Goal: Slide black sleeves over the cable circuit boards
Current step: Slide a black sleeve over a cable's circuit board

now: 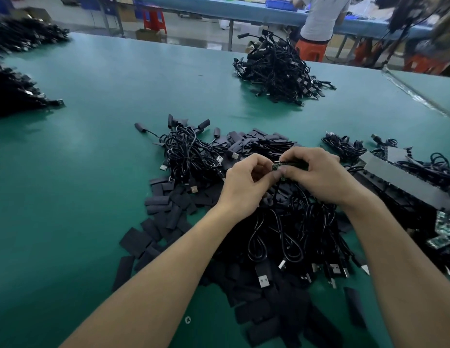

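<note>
One circuit board [278, 167], green, likely light, stiff and fragile, is being pinched by its edges between left hand [246, 182] and right hand [317, 172] above the cable heap [281, 234]. Black sleeves [156, 203], seemingly soft and limp, are lying loose at seven o'clock from the hands.

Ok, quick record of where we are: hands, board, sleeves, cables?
left hand: pinches the board's left end
right hand: grips the board's other end
board: green face showing, held above the cables
sleeves: loose, scattered on the mat; none seen on the board
cables: heap under the hands; another pile far across the mat
</note>
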{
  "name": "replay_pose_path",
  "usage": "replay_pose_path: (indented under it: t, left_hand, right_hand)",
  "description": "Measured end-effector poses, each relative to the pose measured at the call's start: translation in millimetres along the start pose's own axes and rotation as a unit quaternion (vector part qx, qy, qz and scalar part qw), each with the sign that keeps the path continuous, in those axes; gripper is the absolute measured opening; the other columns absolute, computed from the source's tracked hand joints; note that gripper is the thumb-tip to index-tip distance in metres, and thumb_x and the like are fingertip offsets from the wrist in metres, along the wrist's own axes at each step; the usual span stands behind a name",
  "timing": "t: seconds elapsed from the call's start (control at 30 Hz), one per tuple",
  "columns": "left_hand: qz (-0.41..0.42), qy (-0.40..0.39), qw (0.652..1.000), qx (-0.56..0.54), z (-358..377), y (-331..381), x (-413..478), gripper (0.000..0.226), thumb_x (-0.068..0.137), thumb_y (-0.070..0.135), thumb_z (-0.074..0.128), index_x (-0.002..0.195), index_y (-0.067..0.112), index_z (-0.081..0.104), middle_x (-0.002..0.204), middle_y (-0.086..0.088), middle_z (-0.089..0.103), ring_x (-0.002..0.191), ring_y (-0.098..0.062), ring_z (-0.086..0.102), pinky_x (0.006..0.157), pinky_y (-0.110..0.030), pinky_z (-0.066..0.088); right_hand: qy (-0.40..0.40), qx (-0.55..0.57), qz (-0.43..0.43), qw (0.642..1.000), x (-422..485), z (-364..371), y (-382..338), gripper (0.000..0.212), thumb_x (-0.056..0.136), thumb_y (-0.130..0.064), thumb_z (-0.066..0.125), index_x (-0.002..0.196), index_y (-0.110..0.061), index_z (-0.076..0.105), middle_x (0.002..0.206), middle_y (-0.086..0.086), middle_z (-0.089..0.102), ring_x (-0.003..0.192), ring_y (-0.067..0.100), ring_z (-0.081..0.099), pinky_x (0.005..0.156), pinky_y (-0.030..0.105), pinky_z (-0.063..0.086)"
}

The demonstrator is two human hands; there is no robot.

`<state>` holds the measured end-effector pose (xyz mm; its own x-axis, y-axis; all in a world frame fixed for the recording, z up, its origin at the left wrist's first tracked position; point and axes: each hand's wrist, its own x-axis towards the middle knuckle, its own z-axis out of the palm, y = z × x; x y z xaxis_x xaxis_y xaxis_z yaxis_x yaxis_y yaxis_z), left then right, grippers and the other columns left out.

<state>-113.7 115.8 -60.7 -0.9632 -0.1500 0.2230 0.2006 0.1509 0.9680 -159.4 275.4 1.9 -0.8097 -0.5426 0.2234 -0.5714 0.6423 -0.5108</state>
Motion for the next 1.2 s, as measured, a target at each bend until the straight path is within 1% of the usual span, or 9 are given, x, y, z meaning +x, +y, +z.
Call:
replay_pose_path:
  t: [0.03,0.1,0.3,0.43,0.53,0.7,0.9,1.07,1.2]
  left_hand:
    - [-0.002,-0.004,1.000,-0.010,-0.6,0.8,0.3,0.014,0.089,0.017,0.076,0.086,0.020,0.062,0.077,-0.004,0.064,0.064,-0.014,0.057,0.059,-0.038,0.058]
    - [-0.011,-0.015,0.999,-0.031,-1.6,1.7,0.2,0.013,0.089,0.014,0.075,0.089,0.015,0.062,0.077,-0.005,0.062,0.064,-0.013,0.056,0.057,-0.033,0.056]
    - [-0.018,-0.030,0.999,-0.040,-3.9,1.1,-2.0,0.011,0.092,0.011,0.070,0.085,0.017,0.064,0.070,0.004,0.060,0.058,-0.007,0.053,0.055,-0.024,0.052]
    - [-0.021,-0.033,0.999,-0.021,-4.3,0.0,-1.6,0.013,0.093,0.011,0.070,0.083,0.019,0.065,0.069,0.005,0.060,0.060,-0.009,0.051,0.060,-0.031,0.052]
    - [-0.028,-0.042,0.999,-0.020,-5.4,1.2,-1.5,0.012,0.093,0.010,0.070,0.084,0.017,0.065,0.068,0.005,0.060,0.058,-0.009,0.053,0.059,-0.027,0.051]
    - [-0.033,-0.054,0.997,-0.036,-6.8,1.6,-0.9,0.007,0.094,0.010,0.068,0.087,0.010,0.066,0.070,0.000,0.060,0.062,-0.015,0.053,0.060,-0.030,0.049]
    - [-0.023,-0.063,0.995,-0.067,-10.0,3.0,-1.2,0.014,0.093,0.007,0.068,0.081,0.014,0.065,0.064,0.008,0.059,0.056,-0.008,0.050,0.055,-0.018,0.045]
    - [-0.029,-0.021,0.991,-0.129,-11.8,4.8,-3.1,0.013,0.095,0.006,0.066,0.084,0.014,0.062,0.072,0.004,0.066,0.060,-0.007,0.058,0.058,-0.021,0.053]
    - [0.012,0.003,0.993,-0.117,-14.9,9.8,-7.2,0.012,0.096,0.009,0.065,0.088,0.017,0.060,0.083,-0.008,0.067,0.064,-0.013,0.062,0.059,-0.025,0.056]
  right_hand:
    - [-0.003,0.005,0.001,1.000,0.1,0.1,0.1,0.018,0.092,-0.025,0.068,0.084,-0.039,0.061,0.084,-0.020,0.067,0.084,-0.009,0.057,0.092,0.007,0.028]
    - [-0.012,0.008,0.007,1.000,0.6,0.4,0.8,0.018,0.092,-0.025,0.067,0.083,-0.039,0.061,0.082,-0.020,0.066,0.082,-0.015,0.055,0.084,0.000,0.024]
    - [-0.028,0.061,0.012,0.998,3.6,0.5,6.9,0.007,0.090,-0.024,0.070,0.086,-0.027,0.066,0.080,-0.012,0.066,0.073,-0.004,0.057,0.077,0.024,0.041]
    - [-0.043,0.076,0.010,0.996,5.8,1.8,12.8,0.004,0.090,-0.024,0.070,0.087,-0.023,0.069,0.075,-0.012,0.064,0.065,-0.004,0.055,0.069,0.021,0.039]
    - [-0.056,0.091,0.019,0.994,5.9,3.6,17.1,0.006,0.091,-0.024,0.069,0.085,-0.026,0.069,0.068,-0.014,0.062,0.060,-0.005,0.052,0.065,0.020,0.038]
    - [-0.073,0.138,0.008,0.988,8.1,3.0,18.5,0.010,0.091,-0.019,0.068,0.084,-0.025,0.070,0.073,-0.011,0.065,0.066,-0.002,0.056,0.066,0.012,0.044]
    - [-0.093,0.197,0.021,0.976,10.7,4.1,20.4,0.013,0.082,-0.036,0.066,0.085,-0.024,0.071,0.075,-0.011,0.066,0.071,0.002,0.057,0.070,0.014,0.046]
    - [-0.066,0.151,0.037,0.986,8.0,0.4,27.4,0.006,0.089,-0.024,0.071,0.082,-0.025,0.071,0.074,-0.004,0.067,0.069,0.008,0.057,0.069,0.021,0.047]
    - [-0.010,0.018,0.099,0.995,-0.5,-5.1,42.2,0.008,0.083,-0.037,0.070,0.075,-0.036,0.068,0.066,-0.011,0.064,0.064,0.004,0.057,0.074,0.036,0.044]
